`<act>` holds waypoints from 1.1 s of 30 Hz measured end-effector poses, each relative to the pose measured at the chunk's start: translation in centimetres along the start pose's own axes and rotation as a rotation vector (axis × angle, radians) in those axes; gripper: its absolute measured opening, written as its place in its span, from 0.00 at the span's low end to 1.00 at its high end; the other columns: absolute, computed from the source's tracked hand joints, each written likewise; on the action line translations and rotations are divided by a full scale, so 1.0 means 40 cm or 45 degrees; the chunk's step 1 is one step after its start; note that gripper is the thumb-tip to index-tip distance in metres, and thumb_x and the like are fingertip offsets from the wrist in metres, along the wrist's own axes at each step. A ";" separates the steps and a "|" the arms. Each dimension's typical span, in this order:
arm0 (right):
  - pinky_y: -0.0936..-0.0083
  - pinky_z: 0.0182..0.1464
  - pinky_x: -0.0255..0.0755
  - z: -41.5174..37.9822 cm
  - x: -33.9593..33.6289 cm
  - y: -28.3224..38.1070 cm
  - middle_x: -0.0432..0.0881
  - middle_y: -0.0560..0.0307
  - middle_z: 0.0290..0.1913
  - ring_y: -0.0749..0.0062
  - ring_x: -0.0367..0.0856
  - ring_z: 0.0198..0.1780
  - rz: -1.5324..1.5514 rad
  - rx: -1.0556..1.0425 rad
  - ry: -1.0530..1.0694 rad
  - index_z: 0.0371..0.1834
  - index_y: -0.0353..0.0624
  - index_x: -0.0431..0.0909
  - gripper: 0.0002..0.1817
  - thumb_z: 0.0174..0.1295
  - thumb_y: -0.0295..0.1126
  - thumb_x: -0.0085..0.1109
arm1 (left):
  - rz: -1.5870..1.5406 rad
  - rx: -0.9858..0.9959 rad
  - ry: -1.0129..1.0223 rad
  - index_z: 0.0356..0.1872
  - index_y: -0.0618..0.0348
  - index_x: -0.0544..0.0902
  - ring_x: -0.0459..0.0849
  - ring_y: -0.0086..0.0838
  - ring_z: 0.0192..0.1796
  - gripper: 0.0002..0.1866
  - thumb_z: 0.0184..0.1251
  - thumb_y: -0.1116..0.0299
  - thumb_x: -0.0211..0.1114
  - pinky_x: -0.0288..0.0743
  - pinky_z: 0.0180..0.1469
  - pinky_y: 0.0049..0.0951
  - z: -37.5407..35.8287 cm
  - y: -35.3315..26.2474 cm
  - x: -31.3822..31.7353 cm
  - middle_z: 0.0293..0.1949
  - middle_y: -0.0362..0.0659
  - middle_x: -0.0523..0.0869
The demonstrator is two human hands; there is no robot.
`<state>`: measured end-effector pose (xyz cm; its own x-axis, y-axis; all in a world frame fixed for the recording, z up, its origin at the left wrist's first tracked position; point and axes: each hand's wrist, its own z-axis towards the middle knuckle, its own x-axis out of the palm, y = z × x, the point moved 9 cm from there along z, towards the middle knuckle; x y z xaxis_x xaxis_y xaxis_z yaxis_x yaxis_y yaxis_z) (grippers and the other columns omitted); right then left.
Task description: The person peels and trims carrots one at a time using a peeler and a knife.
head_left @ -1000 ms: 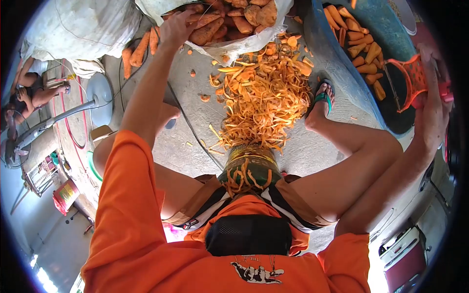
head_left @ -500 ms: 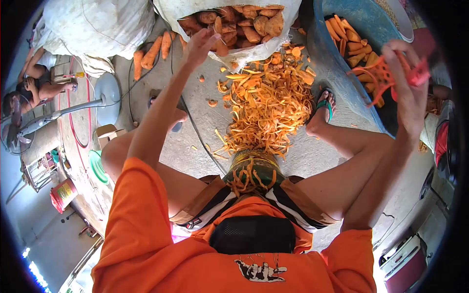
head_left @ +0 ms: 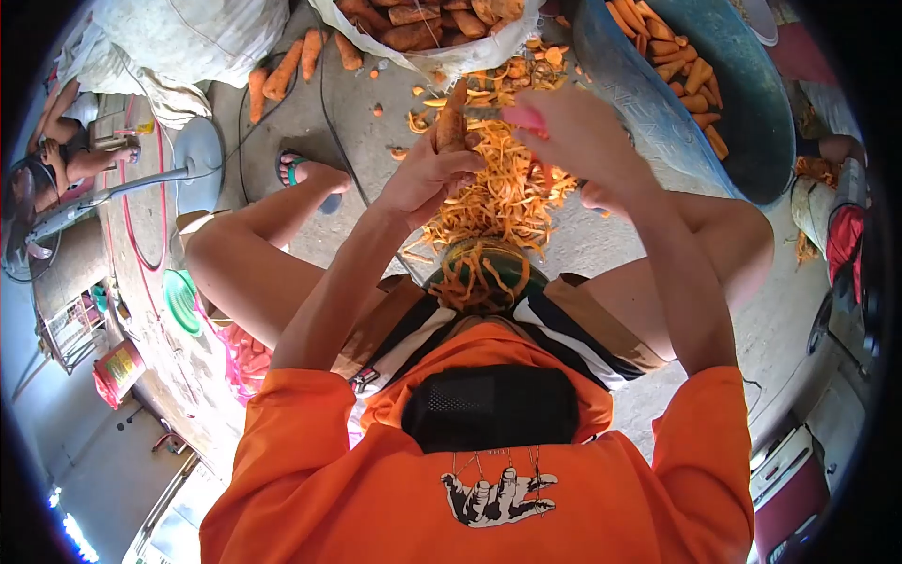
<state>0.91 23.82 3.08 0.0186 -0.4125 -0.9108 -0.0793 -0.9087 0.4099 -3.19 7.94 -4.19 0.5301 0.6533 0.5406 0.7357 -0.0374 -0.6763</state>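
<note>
My left hand (head_left: pixel 423 179) is closed round the lower end of an unpeeled carrot (head_left: pixel 452 117), whose tip points up and away from me. To the right of it, my right hand (head_left: pixel 592 136) grips a pinkish-red peeler (head_left: pixel 526 119); both are smeared by motion, and the blade cannot be made out. Beneath the two hands a heap of orange carrot peelings (head_left: pixel 507 207) covers the floor. More peelings hang over a dark green round container (head_left: pixel 531 277) between my knees.
Ahead stands an open white sack (head_left: pixel 442 64) of unpeeled carrots. A blue tub (head_left: pixel 639 117) at the right holds peeled carrots (head_left: pixel 691 75). Several loose carrots (head_left: pixel 282 75) and a cable (head_left: pixel 329 117) lie on the floor at left, near a fan (head_left: pixel 195 164). Another person (head_left: pixel 70 155) sits far left.
My left hand has come back from the sack toward me with the carrot upright. My right hand has swung left from above the blue tub, bringing the peeler near the carrot.
</note>
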 end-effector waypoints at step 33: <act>0.52 0.43 0.80 0.043 0.174 -0.182 0.86 0.43 0.32 0.44 0.87 0.37 -0.068 0.356 0.212 0.39 0.39 0.84 0.12 0.65 0.39 0.66 | 0.342 -0.120 0.062 0.51 0.58 0.75 0.76 0.18 0.36 0.17 0.61 0.79 0.67 0.70 0.36 0.22 -0.019 0.045 0.002 0.38 0.34 0.77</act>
<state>-0.11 27.66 -6.33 0.1910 -0.3909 -0.9004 -0.3442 -0.8857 0.3116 -1.49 7.35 -4.97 0.7295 0.5732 0.3731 0.6005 -0.2758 -0.7505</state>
